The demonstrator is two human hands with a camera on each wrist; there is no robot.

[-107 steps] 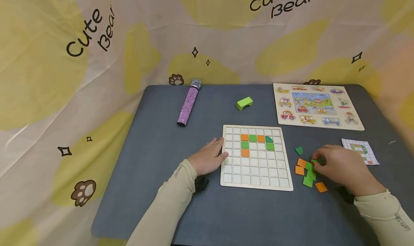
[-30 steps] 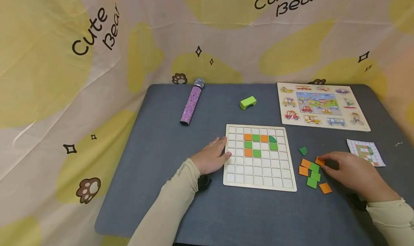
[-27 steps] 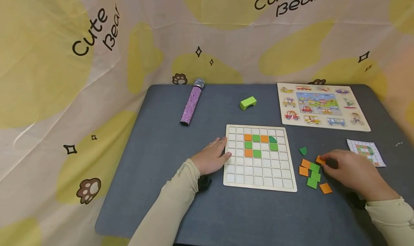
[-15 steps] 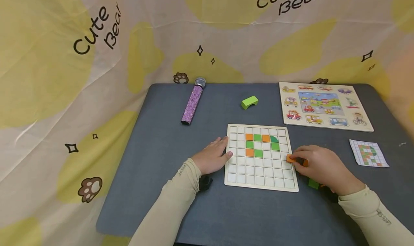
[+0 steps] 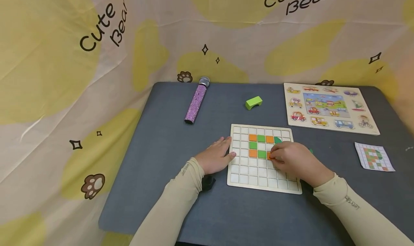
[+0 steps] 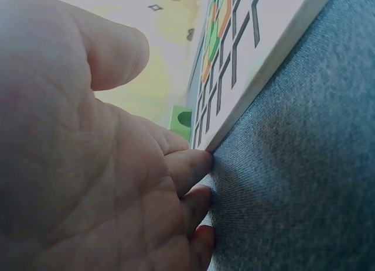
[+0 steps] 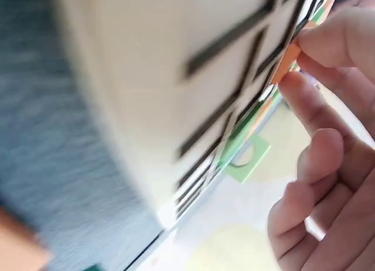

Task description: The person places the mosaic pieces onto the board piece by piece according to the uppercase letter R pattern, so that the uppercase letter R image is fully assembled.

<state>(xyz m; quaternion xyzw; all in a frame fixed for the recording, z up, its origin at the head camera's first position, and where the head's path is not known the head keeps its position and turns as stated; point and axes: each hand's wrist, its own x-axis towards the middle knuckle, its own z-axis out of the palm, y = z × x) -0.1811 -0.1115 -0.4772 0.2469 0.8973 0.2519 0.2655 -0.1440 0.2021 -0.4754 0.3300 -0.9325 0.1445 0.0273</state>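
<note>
My right hand (image 5: 292,161) pinches an orange square tile (image 7: 286,63) between thumb and finger. It is right at a cell of the white grid board (image 5: 249,181), just right of a green tile (image 5: 262,154). Other orange and green tiles form an outline on the board, with a dark green quarter-round tile (image 5: 277,140) at its upper right, partly behind my right hand. My left hand (image 5: 214,156) lies with fingers extended against the board's left edge; the left wrist view shows fingertips touching that edge (image 6: 234,122).
A pattern card (image 5: 375,156) lies at the right. Behind the board are a green arch block (image 5: 253,102), a glittery purple microphone (image 5: 196,102) and a vehicle picture puzzle (image 5: 330,111). The loose tiles right of the board are mostly hidden by my right hand and forearm.
Earlier, a green tile was added beside the lower orange one. My right hand then took an orange tile from the loose pile and carried it left onto the board. My left hand stays at the edge.
</note>
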